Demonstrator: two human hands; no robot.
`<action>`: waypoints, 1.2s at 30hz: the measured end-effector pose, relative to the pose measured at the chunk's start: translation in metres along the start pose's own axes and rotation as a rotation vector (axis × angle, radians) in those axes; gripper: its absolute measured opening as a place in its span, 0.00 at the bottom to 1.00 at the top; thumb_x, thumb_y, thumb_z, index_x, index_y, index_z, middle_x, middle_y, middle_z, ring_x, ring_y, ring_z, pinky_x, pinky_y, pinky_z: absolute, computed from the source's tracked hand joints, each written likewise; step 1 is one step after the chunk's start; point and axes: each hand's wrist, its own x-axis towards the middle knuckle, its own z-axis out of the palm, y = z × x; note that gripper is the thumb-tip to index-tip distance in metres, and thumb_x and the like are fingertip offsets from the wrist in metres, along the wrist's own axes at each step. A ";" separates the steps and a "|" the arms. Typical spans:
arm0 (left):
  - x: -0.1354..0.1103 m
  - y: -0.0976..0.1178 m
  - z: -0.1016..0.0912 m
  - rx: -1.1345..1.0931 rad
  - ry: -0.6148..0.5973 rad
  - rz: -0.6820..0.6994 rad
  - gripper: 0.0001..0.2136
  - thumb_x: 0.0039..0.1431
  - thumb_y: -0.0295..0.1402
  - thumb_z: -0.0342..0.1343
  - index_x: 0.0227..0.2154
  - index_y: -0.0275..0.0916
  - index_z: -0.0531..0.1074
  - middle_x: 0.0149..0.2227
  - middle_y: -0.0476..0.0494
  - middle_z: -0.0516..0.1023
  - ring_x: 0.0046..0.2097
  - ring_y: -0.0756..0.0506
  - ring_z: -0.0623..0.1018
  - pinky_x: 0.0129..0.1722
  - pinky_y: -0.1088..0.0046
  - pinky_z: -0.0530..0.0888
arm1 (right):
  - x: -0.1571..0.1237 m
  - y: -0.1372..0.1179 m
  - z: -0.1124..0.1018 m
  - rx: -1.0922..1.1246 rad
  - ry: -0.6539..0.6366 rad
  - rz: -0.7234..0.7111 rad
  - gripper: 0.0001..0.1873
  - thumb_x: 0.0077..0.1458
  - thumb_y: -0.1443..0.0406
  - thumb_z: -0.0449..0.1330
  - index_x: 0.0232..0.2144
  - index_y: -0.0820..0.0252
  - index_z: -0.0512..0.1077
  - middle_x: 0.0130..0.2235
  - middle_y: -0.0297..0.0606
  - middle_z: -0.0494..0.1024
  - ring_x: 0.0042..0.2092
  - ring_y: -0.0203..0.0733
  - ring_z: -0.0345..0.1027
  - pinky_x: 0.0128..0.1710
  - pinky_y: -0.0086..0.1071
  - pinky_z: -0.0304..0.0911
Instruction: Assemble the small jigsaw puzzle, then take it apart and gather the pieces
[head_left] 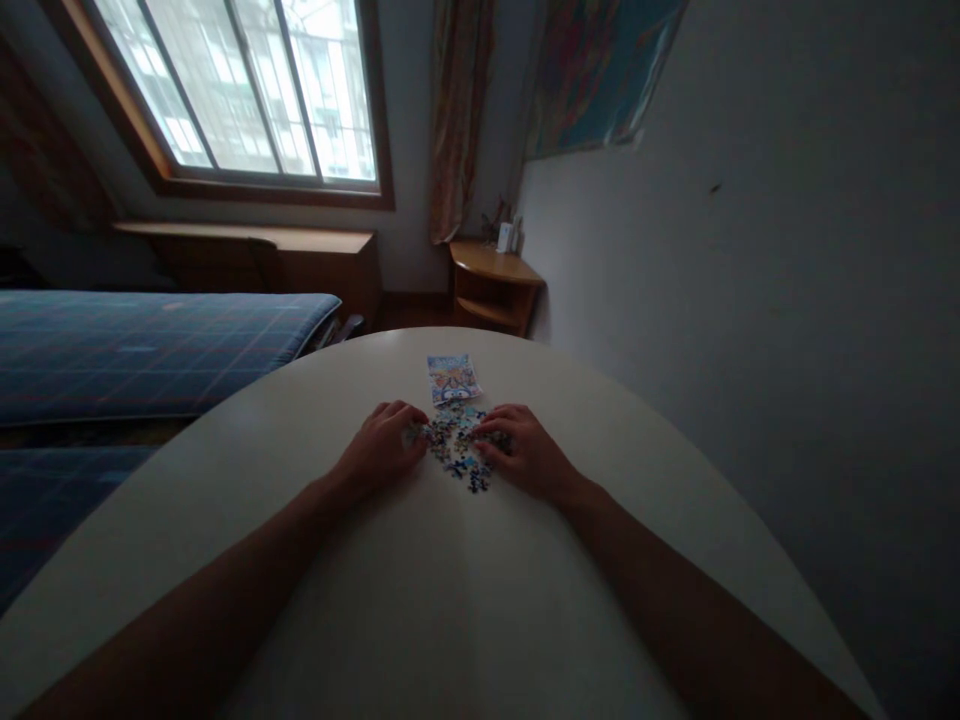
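A loose heap of small jigsaw puzzle pieces in blue, white and brown lies on the white round table. At the heap's left edge rests my left hand, its fingers curved and its thumb apart from them, with some pieces in the gap. My right hand touches the right edge, fingers spread over a few pieces and the thumb lower down. Neither hand shows a piece lifted off the table. Just beyond the heap lies a colourful picture sheet, flat on the table.
A bed with a blue plaid mattress stands to the left of the table. Behind are a wooden desk under a window and a corner shelf holding small items. A bare wall runs along the right.
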 end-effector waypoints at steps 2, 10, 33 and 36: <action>0.000 -0.003 0.001 -0.003 -0.006 -0.009 0.08 0.58 0.36 0.55 0.38 0.40 0.74 0.42 0.42 0.76 0.48 0.39 0.72 0.51 0.58 0.70 | -0.001 -0.001 0.000 -0.024 -0.040 -0.049 0.13 0.54 0.61 0.64 0.44 0.51 0.78 0.47 0.40 0.77 0.54 0.45 0.64 0.56 0.43 0.58; 0.008 -0.011 0.003 0.017 0.017 -0.124 0.08 0.59 0.32 0.52 0.35 0.40 0.76 0.38 0.42 0.78 0.44 0.39 0.74 0.49 0.58 0.71 | -0.002 -0.002 0.000 -0.064 -0.022 0.017 0.11 0.55 0.66 0.63 0.42 0.53 0.78 0.48 0.41 0.76 0.53 0.46 0.65 0.55 0.44 0.60; 0.001 0.000 0.005 -0.034 0.005 0.052 0.08 0.59 0.38 0.55 0.38 0.43 0.76 0.49 0.43 0.75 0.53 0.40 0.71 0.55 0.55 0.68 | -0.004 -0.006 0.000 -0.096 -0.134 -0.086 0.17 0.56 0.59 0.62 0.49 0.51 0.75 0.54 0.41 0.74 0.59 0.48 0.60 0.58 0.47 0.56; 0.002 0.001 0.003 -0.068 0.008 0.092 0.06 0.59 0.35 0.55 0.34 0.42 0.76 0.46 0.43 0.76 0.51 0.41 0.73 0.54 0.58 0.69 | -0.003 -0.006 0.000 -0.089 -0.132 -0.083 0.17 0.56 0.59 0.62 0.49 0.51 0.75 0.53 0.42 0.74 0.59 0.48 0.60 0.59 0.47 0.56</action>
